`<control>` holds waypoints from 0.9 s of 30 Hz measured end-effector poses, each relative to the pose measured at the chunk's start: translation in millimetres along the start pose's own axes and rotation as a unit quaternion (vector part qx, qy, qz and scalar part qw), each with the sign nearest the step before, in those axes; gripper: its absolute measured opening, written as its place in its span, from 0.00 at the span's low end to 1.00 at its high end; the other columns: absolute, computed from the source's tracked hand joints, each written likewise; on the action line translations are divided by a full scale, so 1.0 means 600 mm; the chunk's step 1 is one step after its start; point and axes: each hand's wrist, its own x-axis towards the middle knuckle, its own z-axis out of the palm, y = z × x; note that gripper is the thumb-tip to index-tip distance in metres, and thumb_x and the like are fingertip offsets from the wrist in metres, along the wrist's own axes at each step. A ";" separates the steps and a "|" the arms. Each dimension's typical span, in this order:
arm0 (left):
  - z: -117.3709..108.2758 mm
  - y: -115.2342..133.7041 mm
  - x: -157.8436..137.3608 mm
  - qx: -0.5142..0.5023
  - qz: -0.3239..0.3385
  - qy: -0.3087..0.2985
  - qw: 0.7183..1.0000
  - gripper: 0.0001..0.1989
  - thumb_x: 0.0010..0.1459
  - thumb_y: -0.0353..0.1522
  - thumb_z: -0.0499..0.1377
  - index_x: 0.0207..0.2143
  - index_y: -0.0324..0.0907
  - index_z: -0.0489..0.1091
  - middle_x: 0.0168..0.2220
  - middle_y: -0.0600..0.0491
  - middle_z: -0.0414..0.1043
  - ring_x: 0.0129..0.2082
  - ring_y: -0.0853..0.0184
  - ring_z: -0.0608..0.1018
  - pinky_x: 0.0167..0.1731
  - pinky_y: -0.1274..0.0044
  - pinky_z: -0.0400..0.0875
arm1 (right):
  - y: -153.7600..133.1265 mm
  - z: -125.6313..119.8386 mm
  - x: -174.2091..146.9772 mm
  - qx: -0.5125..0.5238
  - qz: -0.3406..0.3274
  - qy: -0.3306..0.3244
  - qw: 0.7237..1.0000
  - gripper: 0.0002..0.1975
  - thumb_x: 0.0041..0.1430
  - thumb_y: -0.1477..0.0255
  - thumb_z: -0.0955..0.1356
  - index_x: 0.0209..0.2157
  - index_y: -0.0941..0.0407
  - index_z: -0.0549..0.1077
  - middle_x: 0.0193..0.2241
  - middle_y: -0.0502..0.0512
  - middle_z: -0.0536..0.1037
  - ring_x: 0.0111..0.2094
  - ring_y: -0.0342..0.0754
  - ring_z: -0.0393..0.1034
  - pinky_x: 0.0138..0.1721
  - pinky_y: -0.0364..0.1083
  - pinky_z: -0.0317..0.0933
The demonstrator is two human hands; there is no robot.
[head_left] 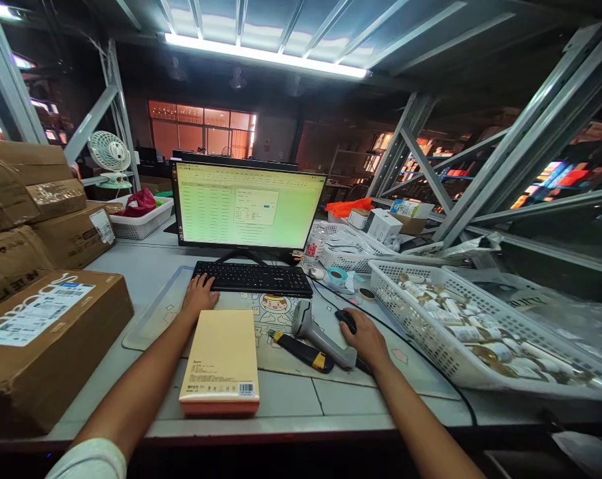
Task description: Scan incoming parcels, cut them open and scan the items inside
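My left hand (199, 295) rests on the left end of a black keyboard (261, 276), fingers stretched over the keys. Over a black computer mouse (346, 321) lies my right hand (366, 338), gripping it on the desk mat (165, 322). Between my arms is a pale yellow box (223, 352) with a barcode label and a reddish lower side. Right of the box lie a black and yellow utility knife (303, 351) and a grey barcode scanner (325, 338). Behind the keyboard a lit monitor (205, 213) shows a table and a small dialog window.
Cardboard boxes (86, 326) are stacked at the left. A white basket (395, 303) of small labelled bottles stands at the right, near a roll of tape (337, 275) and a clear bottle (311, 251). A fan (110, 152) and metal shelf posts surround the desk.
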 end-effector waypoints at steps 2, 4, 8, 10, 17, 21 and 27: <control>0.002 0.000 0.001 0.000 0.004 0.000 1.000 0.32 0.66 0.42 0.53 0.70 0.40 0.62 0.72 0.41 0.56 0.71 0.45 0.57 0.70 0.58 0.53 | -0.001 -0.001 -0.001 -0.005 -0.005 -0.001 1.000 0.21 0.66 0.63 0.62 0.56 0.54 0.72 0.55 0.61 0.76 0.52 0.57 0.72 0.54 0.55 0.66; 0.005 0.000 0.002 0.001 0.009 0.001 1.000 0.32 0.66 0.41 0.53 0.69 0.40 0.62 0.72 0.42 0.56 0.72 0.46 0.57 0.70 0.58 0.53 | -0.001 -0.001 0.000 -0.013 -0.010 -0.002 1.000 0.20 0.67 0.63 0.62 0.55 0.54 0.73 0.56 0.61 0.75 0.53 0.57 0.72 0.54 0.55 0.66; 0.009 0.001 0.003 0.004 0.014 0.005 1.000 0.31 0.66 0.40 0.54 0.69 0.41 0.63 0.72 0.42 0.56 0.71 0.46 0.58 0.70 0.59 0.53 | 0.000 0.000 0.001 -0.020 -0.014 0.001 1.000 0.19 0.67 0.63 0.62 0.54 0.53 0.74 0.56 0.60 0.76 0.53 0.57 0.72 0.55 0.54 0.66; 0.010 0.001 0.004 0.006 0.016 0.006 1.000 0.31 0.66 0.40 0.54 0.69 0.41 0.63 0.71 0.42 0.56 0.71 0.46 0.58 0.70 0.58 0.53 | -0.001 -0.001 0.001 -0.021 -0.014 -0.002 1.000 0.19 0.67 0.63 0.62 0.54 0.53 0.74 0.56 0.59 0.76 0.53 0.57 0.72 0.55 0.54 0.66; 0.009 0.003 0.002 0.012 0.026 -0.004 1.000 0.30 0.67 0.40 0.52 0.70 0.45 0.62 0.72 0.46 0.56 0.72 0.46 0.57 0.70 0.56 0.52 | 0.002 0.003 0.001 -0.025 -0.012 -0.004 1.000 0.20 0.67 0.63 0.62 0.55 0.53 0.74 0.56 0.59 0.75 0.54 0.57 0.72 0.55 0.54 0.66; 0.006 0.006 0.003 0.017 0.023 -0.011 1.000 0.31 0.67 0.40 0.52 0.70 0.44 0.61 0.73 0.46 0.54 0.72 0.46 0.56 0.69 0.55 0.53 | 0.008 0.009 0.002 -0.027 -0.013 0.000 1.000 0.21 0.67 0.63 0.62 0.55 0.54 0.74 0.56 0.61 0.75 0.54 0.58 0.72 0.57 0.56 0.66; -0.001 0.013 0.003 0.025 0.023 -0.017 0.999 0.31 0.67 0.40 0.51 0.71 0.46 0.60 0.73 0.47 0.52 0.72 0.46 0.55 0.68 0.54 0.54 | 0.011 0.012 0.002 -0.019 -0.014 0.006 1.000 0.21 0.66 0.62 0.62 0.55 0.55 0.75 0.57 0.62 0.75 0.53 0.59 0.73 0.53 0.56 0.68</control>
